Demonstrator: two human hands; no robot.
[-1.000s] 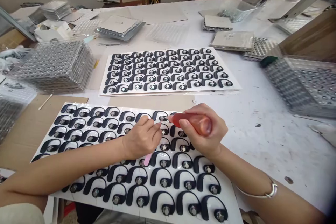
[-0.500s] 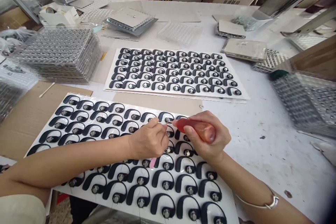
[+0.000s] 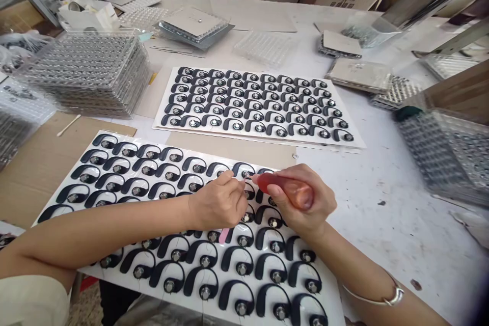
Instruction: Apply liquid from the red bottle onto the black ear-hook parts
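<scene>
My right hand [image 3: 311, 201] is closed around a glossy red-amber tool [image 3: 284, 188], rounded like a handle or small bottle. The tool's narrow end points left at a black ear-hook piece [image 3: 243, 169] in the upper part of the near white board [image 3: 336, 295]. My left hand [image 3: 219, 201] is closed in a pinch just left of that end, and a flat pink end of a slim tool [image 3: 223, 236] sticks out beneath it. The pinched tip is too small to make out. Rows of black ear-hook pieces with round metallic parts cover the board, some hidden under my left forearm.
Behind lies a second white board [image 3: 162, 112] with similar pieces. Stacked clear plastic trays [image 3: 91, 74] stand at the left, more trays [image 3: 446, 147] at the right. A cotton swab [image 3: 69, 125] rests on cardboard [image 3: 34, 183]. Further back is a card-topped stack [image 3: 194, 23].
The view has shifted slightly, so the background sits a little further right and higher. Both hands keep nearly the same pose and place over the near board.
</scene>
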